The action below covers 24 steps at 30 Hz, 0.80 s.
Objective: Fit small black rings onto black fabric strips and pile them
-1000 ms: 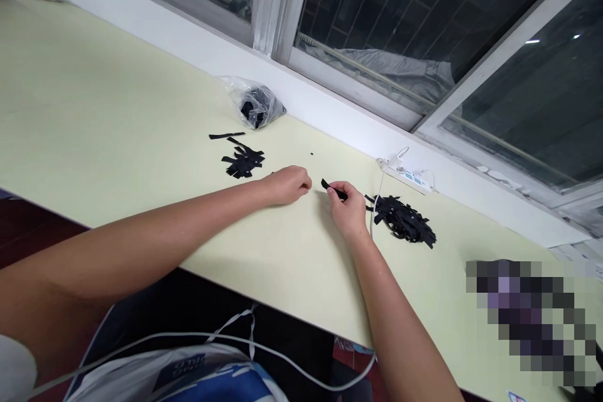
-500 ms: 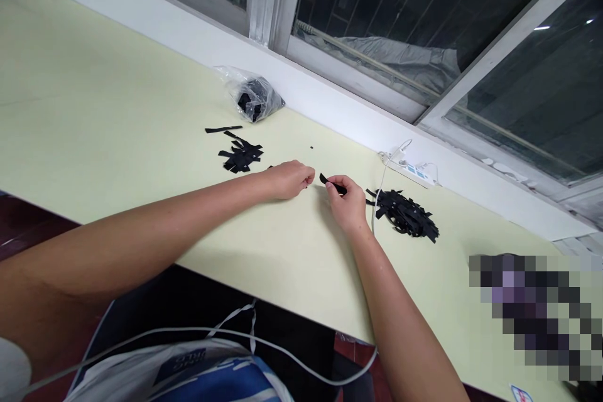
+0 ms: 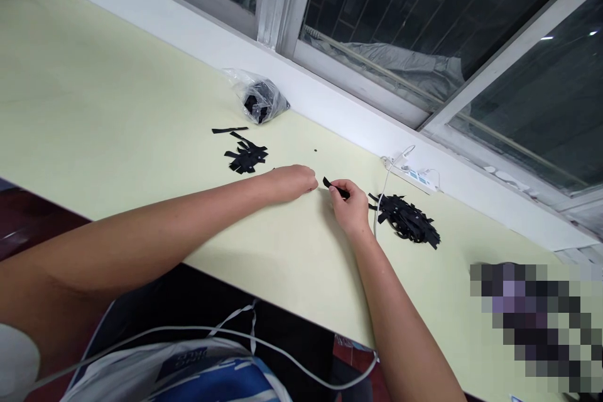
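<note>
Between the thumb and fingers of my right hand (image 3: 350, 206) is a short black fabric strip (image 3: 328, 183), its free end pointing left. My left hand (image 3: 296, 183) is closed just to the left of it, a small gap apart; what its fingers hold, if anything, is hidden. A small pile of black strips (image 3: 247, 156) lies beyond my left hand, with one single strip (image 3: 230, 130) behind it. Right of my right hand spreads a larger heap of black strips (image 3: 409, 220).
A clear plastic bag (image 3: 266, 100) with black material inside rests near the wall. A white power strip (image 3: 414, 176) lies at the back, its cable (image 3: 382, 195) running past my right wrist. The yellowish table (image 3: 117, 94) meets a window ledge. A pixelated dark patch (image 3: 522, 314) covers the right side.
My left hand has turned slightly, so its back faces up more and its fingertips show less. My right hand still holds the strip. The whole view has shifted a little.
</note>
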Motion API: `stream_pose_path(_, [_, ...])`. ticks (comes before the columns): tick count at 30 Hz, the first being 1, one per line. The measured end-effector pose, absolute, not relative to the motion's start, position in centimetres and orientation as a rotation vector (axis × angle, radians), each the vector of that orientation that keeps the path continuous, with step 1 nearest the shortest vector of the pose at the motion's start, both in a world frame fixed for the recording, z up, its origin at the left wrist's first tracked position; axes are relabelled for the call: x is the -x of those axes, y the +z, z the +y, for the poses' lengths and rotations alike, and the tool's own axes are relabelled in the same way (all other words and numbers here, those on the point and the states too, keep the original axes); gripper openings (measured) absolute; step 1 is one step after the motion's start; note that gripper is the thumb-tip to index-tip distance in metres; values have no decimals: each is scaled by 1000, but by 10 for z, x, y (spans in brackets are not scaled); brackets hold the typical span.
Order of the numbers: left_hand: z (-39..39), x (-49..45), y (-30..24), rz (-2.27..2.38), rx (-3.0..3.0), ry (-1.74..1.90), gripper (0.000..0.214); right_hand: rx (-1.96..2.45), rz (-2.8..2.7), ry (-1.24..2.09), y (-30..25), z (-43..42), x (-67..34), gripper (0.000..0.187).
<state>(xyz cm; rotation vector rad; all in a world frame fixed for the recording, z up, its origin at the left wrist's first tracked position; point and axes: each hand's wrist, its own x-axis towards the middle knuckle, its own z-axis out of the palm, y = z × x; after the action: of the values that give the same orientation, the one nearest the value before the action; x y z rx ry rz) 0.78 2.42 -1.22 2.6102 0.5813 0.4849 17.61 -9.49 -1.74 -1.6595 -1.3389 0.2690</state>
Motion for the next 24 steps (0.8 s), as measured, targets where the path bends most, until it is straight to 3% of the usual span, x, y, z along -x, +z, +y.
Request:
stream_pose_path(16, [8,2,19,578,-2678,181,13,1688,-1325,291,-15,-96,-175,29])
stream_pose_path(21, [11,1,14,505,-2602,322,15,1608,-1219,418,-15,-94,-176,29])
stream_pose_path(24, [18,-3,7,547,-2378,588,16,1418,-1110,757,-6,-99,-172,28])
